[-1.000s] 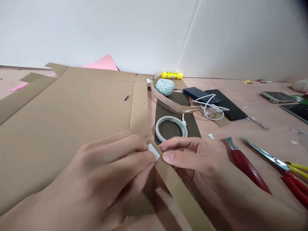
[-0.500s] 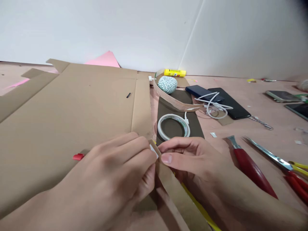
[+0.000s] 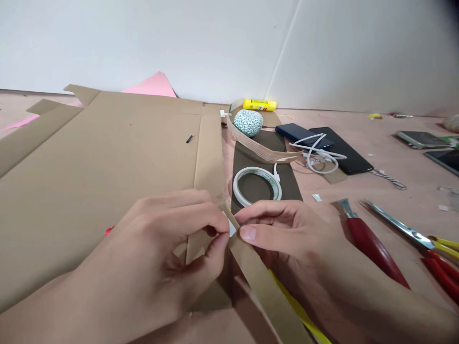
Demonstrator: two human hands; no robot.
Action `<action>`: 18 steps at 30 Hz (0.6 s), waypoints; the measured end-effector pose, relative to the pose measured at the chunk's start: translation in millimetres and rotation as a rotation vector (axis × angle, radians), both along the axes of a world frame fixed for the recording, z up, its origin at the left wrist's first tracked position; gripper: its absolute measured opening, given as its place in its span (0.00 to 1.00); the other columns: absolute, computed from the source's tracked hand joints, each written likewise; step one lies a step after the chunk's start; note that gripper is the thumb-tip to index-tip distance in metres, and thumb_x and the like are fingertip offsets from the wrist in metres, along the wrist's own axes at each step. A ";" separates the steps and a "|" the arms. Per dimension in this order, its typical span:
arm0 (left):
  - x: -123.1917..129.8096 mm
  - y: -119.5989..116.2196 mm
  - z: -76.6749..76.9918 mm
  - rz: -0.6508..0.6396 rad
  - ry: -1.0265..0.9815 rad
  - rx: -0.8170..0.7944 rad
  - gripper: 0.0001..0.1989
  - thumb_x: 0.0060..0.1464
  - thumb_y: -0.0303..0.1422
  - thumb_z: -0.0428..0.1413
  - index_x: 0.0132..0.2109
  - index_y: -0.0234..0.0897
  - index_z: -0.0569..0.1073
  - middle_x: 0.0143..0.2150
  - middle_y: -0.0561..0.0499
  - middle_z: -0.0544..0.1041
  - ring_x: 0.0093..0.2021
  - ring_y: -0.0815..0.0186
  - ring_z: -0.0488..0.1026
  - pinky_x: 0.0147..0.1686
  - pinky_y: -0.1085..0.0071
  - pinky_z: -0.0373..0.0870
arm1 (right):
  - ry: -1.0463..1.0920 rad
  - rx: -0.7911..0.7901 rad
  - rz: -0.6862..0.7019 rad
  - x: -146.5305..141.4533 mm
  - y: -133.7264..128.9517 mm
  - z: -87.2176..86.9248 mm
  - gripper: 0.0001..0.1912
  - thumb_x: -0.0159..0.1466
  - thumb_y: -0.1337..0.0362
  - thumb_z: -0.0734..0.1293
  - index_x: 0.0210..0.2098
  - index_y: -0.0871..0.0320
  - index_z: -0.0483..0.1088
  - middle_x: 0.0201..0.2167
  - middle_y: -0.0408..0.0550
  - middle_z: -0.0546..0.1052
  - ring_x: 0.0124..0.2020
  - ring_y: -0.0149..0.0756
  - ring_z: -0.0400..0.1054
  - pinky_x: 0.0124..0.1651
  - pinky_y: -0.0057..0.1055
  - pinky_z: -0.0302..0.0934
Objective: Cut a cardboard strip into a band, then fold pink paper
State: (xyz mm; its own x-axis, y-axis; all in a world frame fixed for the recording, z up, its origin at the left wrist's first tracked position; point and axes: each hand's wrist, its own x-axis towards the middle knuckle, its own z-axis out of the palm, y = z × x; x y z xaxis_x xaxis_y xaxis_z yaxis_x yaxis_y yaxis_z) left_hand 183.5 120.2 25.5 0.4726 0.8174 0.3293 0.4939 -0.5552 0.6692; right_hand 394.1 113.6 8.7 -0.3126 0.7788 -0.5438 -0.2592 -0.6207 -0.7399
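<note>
A curved band of corrugated cardboard (image 3: 258,150) bends partway around a ball of green-and-white patterned material (image 3: 248,123), the ball sitting inside the curve. Just below, a roll of white tape (image 3: 256,186) lies flat on a dark brown card sheet (image 3: 263,162), the sheet showing through the roll's hollow centre, with a white charging cable (image 3: 317,155) trailing beside it.

The left hand (image 3: 168,239) and right hand (image 3: 283,234) meet at the end of a narrow cardboard strip (image 3: 261,286), which runs down toward the person from the edge of a large corrugated cardboard sheet (image 3: 100,167). The fingers of both hands are closed in a pinch on that end, and a small white piece of tape (image 3: 232,228) sits between them on the strip's edge. The left fingers (image 3: 215,224) press from one side, while the right thumb (image 3: 248,233) lies just beside the white piece. A yellow strip (image 3: 297,310) shows under the cardboard strip.

To the right, on the pinkish counter (image 3: 412,191), lie a red-handled craft knife (image 3: 373,246) and scissors (image 3: 398,231), both near the right hand. A yellow glue stick (image 3: 259,105) lies beyond the ball, and a black smartphone (image 3: 353,155) lies beside a dark blue power bank (image 3: 299,134).
</note>
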 end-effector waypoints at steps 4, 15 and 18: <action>-2.8 0.9 -8.3 0.098 -0.073 -0.056 0.07 0.65 0.28 0.60 0.46 0.48 0.77 0.38 0.59 0.81 0.36 0.70 0.78 0.28 0.77 0.71 | 0.045 0.000 0.008 -0.2 0.9 4.0 0.11 0.57 0.58 0.83 0.37 0.51 0.83 0.32 0.46 0.82 0.31 0.37 0.75 0.35 0.33 0.66; 7.2 0.8 -25.9 0.005 -0.453 -0.538 0.12 0.63 0.26 0.60 0.50 0.47 0.73 0.43 0.54 0.83 0.40 0.66 0.83 0.33 0.75 0.79 | 0.002 0.053 0.019 -0.9 -1.5 -0.1 0.12 0.54 0.62 0.84 0.36 0.51 0.83 0.33 0.42 0.83 0.37 0.38 0.75 0.46 0.35 0.65; 8.5 -2.8 -20.1 0.012 -0.374 -0.400 0.15 0.62 0.25 0.60 0.52 0.47 0.76 0.45 0.54 0.85 0.41 0.68 0.83 0.35 0.79 0.79 | 0.014 0.086 0.036 -2.0 1.2 1.6 0.11 0.56 0.57 0.83 0.36 0.51 0.83 0.33 0.43 0.82 0.38 0.39 0.76 0.46 0.36 0.65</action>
